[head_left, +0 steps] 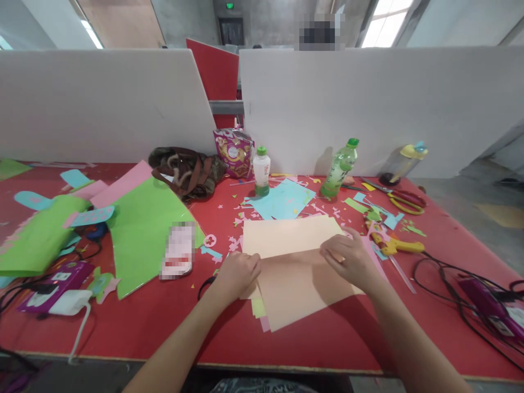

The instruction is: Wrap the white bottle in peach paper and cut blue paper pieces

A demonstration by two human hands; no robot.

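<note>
A sheet of peach-coloured paper (pixel 303 292) lies in front of me, its upper edge slightly raised and casting a shade. My left hand (pixel 239 273) is closed on the left end of that edge, fingers curled. At the right end, my right hand (pixel 347 259) pinches the same edge between thumb and fingers. A paler cream sheet (pixel 282 234) shows behind it, and I cannot tell whether the two are one folded piece. Yellow and pink paper corners (pixel 258 308) stick out underneath at the lower left. Light blue sheets (pixel 289 199) lie just beyond.
Paper scraps litter the red table (pixel 229 338). A white-and-green bottle (pixel 262 172), a green drink bottle (pixel 339 169), a snack bag (pixel 235 153) and a dark bag (pixel 184 174) stand behind. Right are scissors (pixel 403 199) and a yellow glue gun (pixel 395 244); left, a phone (pixel 179 251) on green paper.
</note>
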